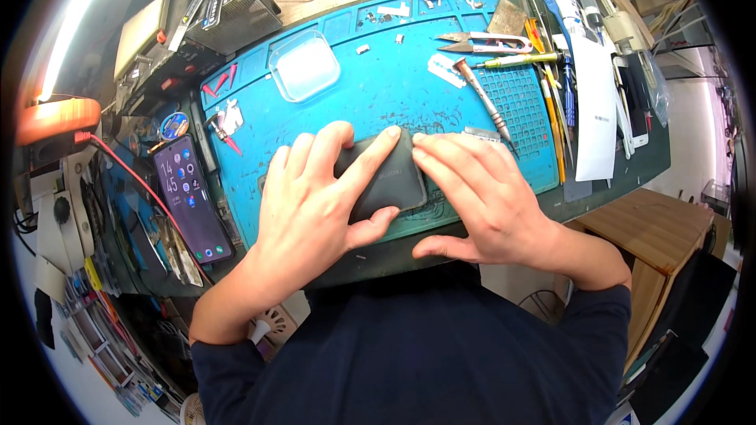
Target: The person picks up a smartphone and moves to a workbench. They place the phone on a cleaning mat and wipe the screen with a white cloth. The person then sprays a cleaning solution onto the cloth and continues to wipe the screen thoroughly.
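A dark grey smartphone (398,180) lies back up on the blue work mat (378,94), close to the near edge. My left hand (319,189) spans it, index finger along its far side and thumb at its near side, and covers its left part. At the phone's right edge, the fingertips of my right hand (488,205) rest on or just beside the far corner. That hand's fingers are stretched out, with the thumb well apart and nothing between them.
Left of the mat lies a second phone (191,197) with its screen lit, near a red cable (142,177). Beyond my hands are a clear plastic tray (305,67), scissors (484,42) and a screwdriver (484,100). Several tools and a white strip (594,110) line the right side.
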{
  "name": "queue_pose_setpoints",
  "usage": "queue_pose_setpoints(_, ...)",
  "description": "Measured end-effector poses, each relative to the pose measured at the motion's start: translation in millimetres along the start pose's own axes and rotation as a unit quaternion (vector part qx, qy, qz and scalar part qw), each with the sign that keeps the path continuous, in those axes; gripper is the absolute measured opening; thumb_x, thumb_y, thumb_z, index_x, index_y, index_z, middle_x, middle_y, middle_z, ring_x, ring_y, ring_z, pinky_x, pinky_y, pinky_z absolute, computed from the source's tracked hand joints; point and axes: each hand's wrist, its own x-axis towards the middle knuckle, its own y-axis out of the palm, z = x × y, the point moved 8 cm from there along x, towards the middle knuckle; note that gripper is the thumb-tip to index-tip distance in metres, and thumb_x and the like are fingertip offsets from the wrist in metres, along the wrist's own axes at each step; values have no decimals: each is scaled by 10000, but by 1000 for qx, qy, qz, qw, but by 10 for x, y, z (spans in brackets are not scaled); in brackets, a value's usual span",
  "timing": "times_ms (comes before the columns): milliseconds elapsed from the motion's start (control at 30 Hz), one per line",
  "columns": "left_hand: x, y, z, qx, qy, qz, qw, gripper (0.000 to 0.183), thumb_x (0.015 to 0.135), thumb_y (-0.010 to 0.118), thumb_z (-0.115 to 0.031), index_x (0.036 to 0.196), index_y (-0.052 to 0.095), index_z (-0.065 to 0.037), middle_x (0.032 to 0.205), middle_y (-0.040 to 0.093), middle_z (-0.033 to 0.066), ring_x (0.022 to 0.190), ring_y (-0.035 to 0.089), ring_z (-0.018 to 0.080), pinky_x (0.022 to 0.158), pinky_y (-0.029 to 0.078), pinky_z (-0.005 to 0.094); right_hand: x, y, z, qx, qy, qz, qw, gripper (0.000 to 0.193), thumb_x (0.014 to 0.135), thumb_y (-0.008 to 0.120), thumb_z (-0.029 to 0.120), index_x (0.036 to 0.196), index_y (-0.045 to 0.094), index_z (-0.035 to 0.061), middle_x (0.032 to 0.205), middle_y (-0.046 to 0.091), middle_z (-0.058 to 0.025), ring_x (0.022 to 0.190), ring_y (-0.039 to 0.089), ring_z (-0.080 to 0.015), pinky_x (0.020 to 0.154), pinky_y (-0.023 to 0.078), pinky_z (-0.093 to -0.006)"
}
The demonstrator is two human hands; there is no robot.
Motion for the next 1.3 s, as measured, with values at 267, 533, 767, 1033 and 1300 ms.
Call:
queue_pose_setpoints(267,6,22,17,18,9,1,1000,764,708,828,-385,1409,603,-184,1137,499,82,916,492,247,795,409,365,93,-12,-41,-4,31,9,999,896,768,753,591,1367,546,-43,1279,527,-155,1172,507,-334,1007,435,-449)
queue_pose_setpoints(533,12,20,13,19,10,1,1000,771,701,828,-390,1410,603,-186,1134,496,83,917,491,249,795,412,371,103,-5,-70,-1,24,-5,1000,903,761,741,628,1360,564,-24,1257,541,-146,1132,528,-330,988,450,-456)
queue_pose_setpoints(767,8,36,24,30,14,1,999,773,701,821,-411,1411,605,-194,1145,496,80,910,493,247,785,412,367,148,-29,-61,-2,18,-7,1000,829,766,759,561,1296,590,-53,1249,561,-153,1128,554,-315,963,465,-425)
queue_pose_setpoints(1033,-39,5,0,33,6,-14,999,752,700,841,-345,1386,623,-129,1170,525,102,945,536,277,844,450,394,155,11,-17,-79,-1,1,997,771,842,653,601,1280,611,-32,1231,576,-129,1113,566,-278,941,463,-403)
queue_pose_setpoints(1300,-298,11,92,5,-28,-62,998,705,736,851,-306,1338,623,-20,1277,569,108,1112,554,288,964,422,406,156,4,-3,-104,-2,-10,995,745,856,635,598,1286,636,-11,1223,587,-111,1085,576,-261,938,462,-396)
